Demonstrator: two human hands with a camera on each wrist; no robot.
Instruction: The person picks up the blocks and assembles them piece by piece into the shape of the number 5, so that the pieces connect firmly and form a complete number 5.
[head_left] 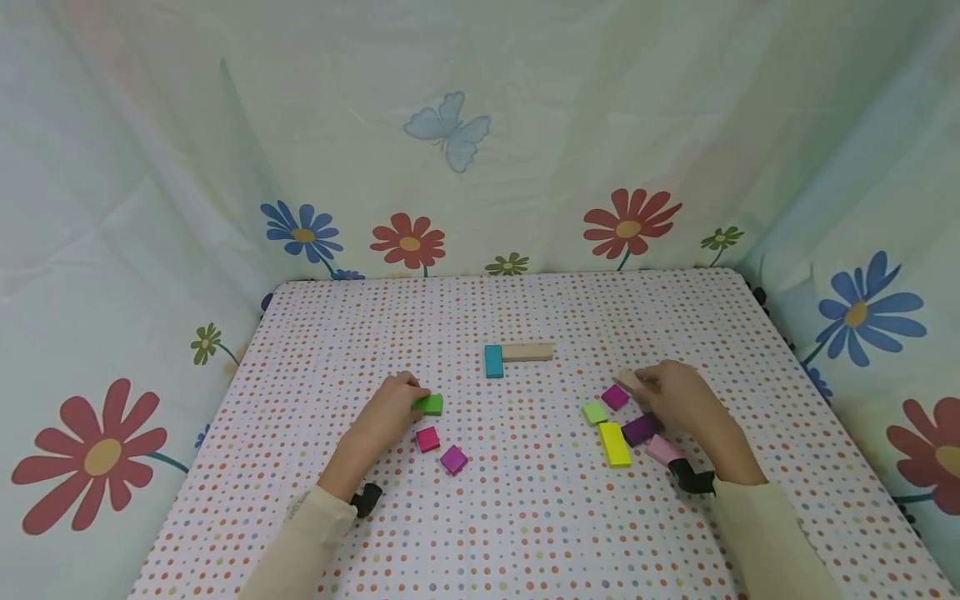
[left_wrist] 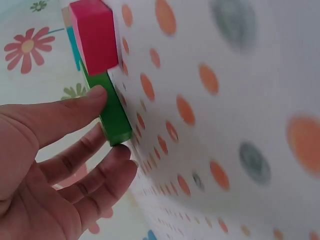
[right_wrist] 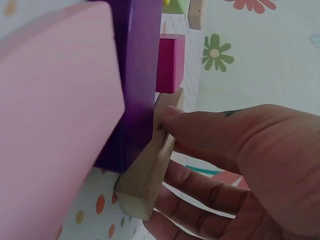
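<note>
My left hand holds a green block on the dotted tabletop, thumb on its near face and fingertips behind its end. Close by lie a hot-pink block and a magenta block. Over at the right, my right hand grips a plain wooden block between thumb and fingers. Around that hand are a purple block, a light-pink block, a second magenta block, a light-green block and a yellow block.
Farther back, a teal block stands against the end of a long plain wooden block. Flower-printed curtains enclose the back and both sides of the dotted table.
</note>
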